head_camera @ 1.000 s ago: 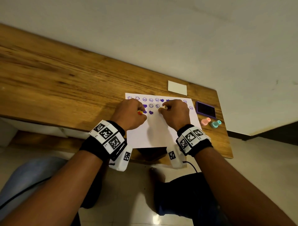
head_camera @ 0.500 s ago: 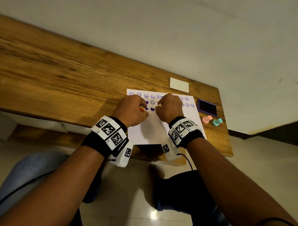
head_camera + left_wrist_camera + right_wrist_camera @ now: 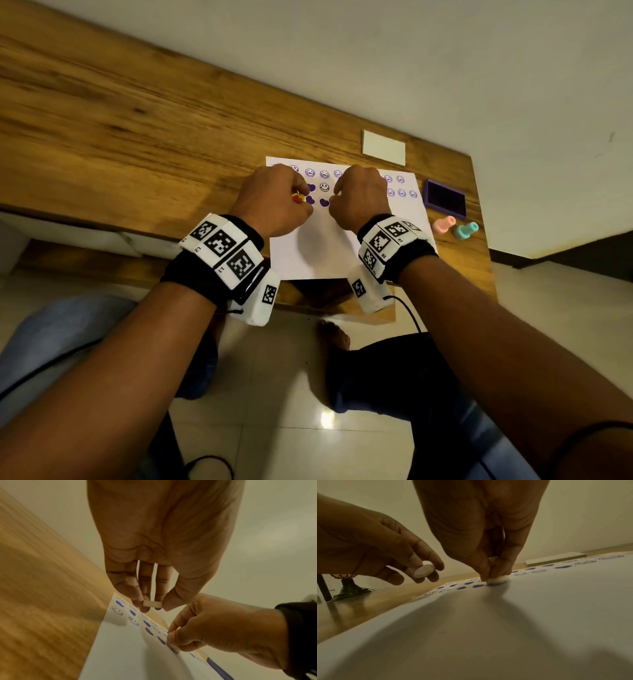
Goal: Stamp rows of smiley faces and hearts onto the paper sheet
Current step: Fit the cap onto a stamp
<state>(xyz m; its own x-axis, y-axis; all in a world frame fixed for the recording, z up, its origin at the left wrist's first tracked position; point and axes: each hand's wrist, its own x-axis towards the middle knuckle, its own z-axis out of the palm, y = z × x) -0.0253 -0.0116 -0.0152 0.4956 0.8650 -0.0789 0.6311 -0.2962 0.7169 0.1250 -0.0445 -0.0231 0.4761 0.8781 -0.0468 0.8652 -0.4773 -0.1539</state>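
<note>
A white paper sheet [image 3: 315, 250] lies on the wooden desk [image 3: 120, 113], with rows of purple smiley faces [image 3: 324, 187] and hearts [image 3: 324, 202] along its far part. My left hand [image 3: 274, 202] pinches a small stamp [image 3: 298, 197] with a yellow and red top, held a little above the paper; its round pale face [image 3: 423, 573] shows in the right wrist view. My right hand [image 3: 359, 198] pinches another small stamp [image 3: 497, 580] and presses it onto the sheet [image 3: 505, 615] just right of the last heart [image 3: 478, 586].
A purple ink pad [image 3: 444, 198] sits right of the sheet. A pink stamp [image 3: 444, 224] and a teal stamp [image 3: 466, 230] lie near the desk's right edge. A white card [image 3: 383, 147] rests behind the sheet. My knees and the floor are below.
Both hands have drifted slightly toward the sheet's far rows, and the right hand now presses its stamp on the paper beside the hearts. The left hand still holds its stamp up.
</note>
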